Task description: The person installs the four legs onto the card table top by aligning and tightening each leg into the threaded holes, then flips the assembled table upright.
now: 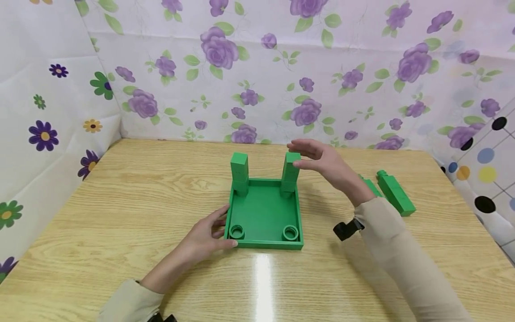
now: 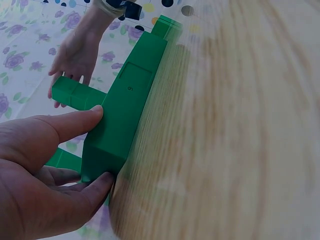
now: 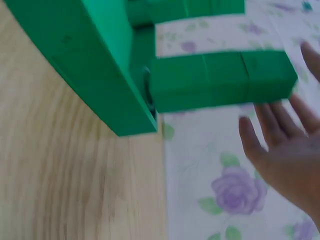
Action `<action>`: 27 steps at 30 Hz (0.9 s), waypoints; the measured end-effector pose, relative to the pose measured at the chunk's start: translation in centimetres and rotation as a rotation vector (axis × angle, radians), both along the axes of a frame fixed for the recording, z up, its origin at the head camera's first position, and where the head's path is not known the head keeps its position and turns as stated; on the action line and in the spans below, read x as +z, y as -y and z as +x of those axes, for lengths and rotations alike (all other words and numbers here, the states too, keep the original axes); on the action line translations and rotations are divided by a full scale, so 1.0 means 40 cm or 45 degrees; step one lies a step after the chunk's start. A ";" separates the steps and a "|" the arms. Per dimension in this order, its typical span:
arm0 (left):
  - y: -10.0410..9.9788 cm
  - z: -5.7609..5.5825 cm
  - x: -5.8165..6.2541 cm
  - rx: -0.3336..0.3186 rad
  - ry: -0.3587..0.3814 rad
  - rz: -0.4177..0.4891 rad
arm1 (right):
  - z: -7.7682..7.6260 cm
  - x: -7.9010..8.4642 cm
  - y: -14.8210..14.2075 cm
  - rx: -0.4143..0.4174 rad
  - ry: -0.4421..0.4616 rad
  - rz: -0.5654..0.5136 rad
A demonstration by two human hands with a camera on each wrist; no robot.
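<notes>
A square green tray (image 1: 263, 210) with low walls lies on the table, and two upright green posts (image 1: 240, 174) stand in its far corners. In each near corner sits a round green ring-shaped socket (image 1: 290, 238). My left hand (image 1: 203, 239) grips the tray's near left corner, thumb on the front wall and fingers along the left side. My right hand (image 1: 322, 158) hovers about the top of the far right post (image 1: 290, 174), its fingers spread loosely; the right wrist view shows the fingertips close to the post's end (image 3: 272, 75).
Two loose green posts (image 1: 396, 194) lie on the wooden table (image 1: 161, 188) at the right, one partly hidden behind my right forearm. A flower-patterned cloth (image 1: 257, 67) hangs along the table's far edge, with more patterned cloth at both sides.
</notes>
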State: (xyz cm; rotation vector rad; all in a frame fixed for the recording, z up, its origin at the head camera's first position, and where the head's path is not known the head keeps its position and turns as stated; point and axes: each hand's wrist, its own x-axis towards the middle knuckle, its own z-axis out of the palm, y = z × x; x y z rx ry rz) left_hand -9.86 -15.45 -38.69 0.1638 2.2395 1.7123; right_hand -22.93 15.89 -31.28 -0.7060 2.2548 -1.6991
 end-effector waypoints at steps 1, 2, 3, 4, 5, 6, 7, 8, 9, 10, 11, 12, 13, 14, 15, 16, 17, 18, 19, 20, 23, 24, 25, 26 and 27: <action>0.000 0.000 0.001 0.000 -0.001 0.001 | -0.005 0.001 -0.006 0.044 0.026 -0.006; 0.001 0.000 0.001 0.001 -0.001 0.002 | -0.010 0.002 -0.011 0.083 0.048 -0.011; 0.001 0.000 0.001 0.003 0.000 0.003 | -0.016 0.001 -0.015 0.123 0.071 -0.018; 0.001 0.000 0.002 0.004 0.002 0.002 | -0.022 0.000 -0.019 0.159 0.092 -0.022; 0.001 0.000 0.002 0.007 0.002 -0.002 | -0.028 -0.002 -0.021 0.195 0.119 -0.038; 0.002 0.000 0.002 0.008 0.004 -0.005 | -0.033 -0.005 -0.024 0.226 0.143 -0.053; 0.002 0.000 0.002 0.008 0.006 -0.006 | -0.038 -0.008 -0.026 0.258 0.166 -0.070; 0.002 0.000 0.001 0.008 0.006 -0.009 | -0.043 -0.011 -0.028 0.282 0.186 -0.091; 0.002 0.000 0.002 0.009 0.007 -0.013 | -0.047 -0.013 -0.029 0.303 0.205 -0.112; 0.002 0.000 0.002 0.007 0.006 -0.015 | -0.050 -0.015 -0.031 0.316 0.222 -0.130; 0.002 0.000 0.002 0.005 0.005 -0.016 | -0.053 -0.017 -0.033 0.332 0.238 -0.148; 0.002 0.001 0.002 0.003 0.002 -0.021 | -0.055 -0.019 -0.034 0.344 0.248 -0.161; 0.002 0.001 0.002 0.002 0.000 -0.029 | -0.057 -0.022 -0.036 0.356 0.257 -0.172; 0.001 0.001 0.002 0.001 -0.003 -0.033 | -0.058 -0.023 -0.037 0.360 0.270 -0.183; 0.002 0.001 0.003 0.000 -0.005 -0.035 | -0.058 -0.024 -0.037 0.365 0.278 -0.192; 0.002 0.001 0.003 -0.001 -0.007 -0.037 | -0.059 -0.025 -0.038 0.367 0.284 -0.199; 0.002 0.001 0.004 -0.001 -0.009 -0.040 | -0.058 -0.025 -0.037 0.366 0.285 -0.198; 0.002 0.001 0.004 -0.001 -0.010 -0.043 | -0.057 -0.025 -0.037 0.362 0.284 -0.196; 0.002 0.001 0.004 -0.002 -0.008 -0.040 | -0.056 -0.024 -0.036 0.353 0.279 -0.187; 0.002 0.001 0.005 -0.003 -0.007 -0.035 | -0.055 -0.023 -0.035 0.341 0.277 -0.178; 0.001 0.001 0.006 -0.001 -0.002 -0.031 | -0.050 -0.020 -0.032 0.291 0.241 -0.116; 0.001 0.001 0.006 0.000 -0.001 -0.030 | -0.048 -0.019 -0.030 0.268 0.231 -0.094; 0.001 0.001 0.006 0.002 -0.001 -0.031 | -0.046 -0.019 -0.029 0.243 0.216 -0.064; 0.001 0.001 0.006 0.003 -0.003 -0.030 | -0.044 -0.018 -0.027 0.217 0.197 -0.029; 0.001 0.001 0.006 0.004 -0.003 -0.029 | -0.041 -0.017 -0.024 0.189 0.179 0.005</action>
